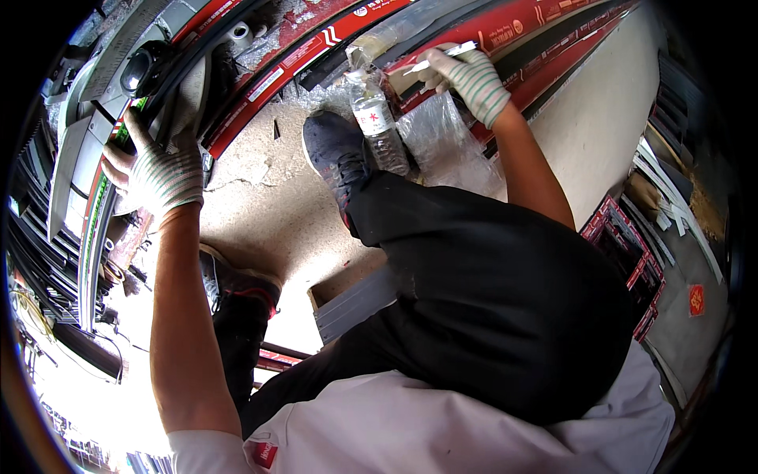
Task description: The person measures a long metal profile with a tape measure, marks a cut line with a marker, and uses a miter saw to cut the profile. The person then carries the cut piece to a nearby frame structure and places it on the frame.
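Note:
My left hand (162, 175), in a white knit glove with green stripes, reaches to the left with its fingers spread. Its fingertips lie at a long narrow strip with green markings (92, 213); whether they press on it I cannot tell. Up at the right, my right hand (471, 79) wears a matching glove and is closed around a slim white pen (442, 58), its tip pointing left. Below that hand lies clear plastic wrapping (442, 138). A clear water bottle (387, 142) with a white label leans beside it.
Long red packaged strips (272, 79) run across the top. My dark shoe (335, 150) stands near the bottle. Several dark profiles (39, 245) are stacked at far left. A grey piece (355, 306) lies between my legs, and a red patterned frame (628, 261) is at right.

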Available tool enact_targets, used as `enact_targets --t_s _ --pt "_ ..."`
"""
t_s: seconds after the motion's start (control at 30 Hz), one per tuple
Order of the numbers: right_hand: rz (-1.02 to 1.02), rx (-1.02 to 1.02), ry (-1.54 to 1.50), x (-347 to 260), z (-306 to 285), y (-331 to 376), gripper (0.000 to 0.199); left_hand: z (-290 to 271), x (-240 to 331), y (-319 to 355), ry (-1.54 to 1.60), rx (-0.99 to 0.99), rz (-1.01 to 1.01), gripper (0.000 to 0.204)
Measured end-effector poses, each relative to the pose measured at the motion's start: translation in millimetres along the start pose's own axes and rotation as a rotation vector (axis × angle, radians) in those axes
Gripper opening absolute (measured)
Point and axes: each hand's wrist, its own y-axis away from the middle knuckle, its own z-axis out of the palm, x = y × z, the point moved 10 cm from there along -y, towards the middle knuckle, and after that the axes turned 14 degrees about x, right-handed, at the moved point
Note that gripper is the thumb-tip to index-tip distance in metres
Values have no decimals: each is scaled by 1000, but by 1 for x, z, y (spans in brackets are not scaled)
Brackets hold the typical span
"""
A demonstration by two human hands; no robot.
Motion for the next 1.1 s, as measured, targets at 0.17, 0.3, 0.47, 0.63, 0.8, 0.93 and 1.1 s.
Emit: enact_targets --t_s 0.17,0.3,0.47,0.63,0.8,0.93,1.1 --pt "19 22 -255 -40 -2 6 37 -2 0 0 12 10 -18 86" --pt "-99 -306 -504 -82 26 12 38 -4 2 -1 28 25 -43 85" --pt "-123 -539 -651 -125 63 34 34 -8 2 -2 23 65 -14 87" --pt "-120 -662 -668 -152 94 46 30 -5 0 -4 -58 4 -40 89" --pt "-180 -784 -587 -185 125 57 30 -4 -3 -3 -14 -21 -104 88" --pt "-219 -851 -539 -209 148 64 29 -7 -4 -4 -2 -61 -136 91" --pt "-339 -825 -312 -235 178 67 30 -7 -8 -3 74 -79 -163 89"
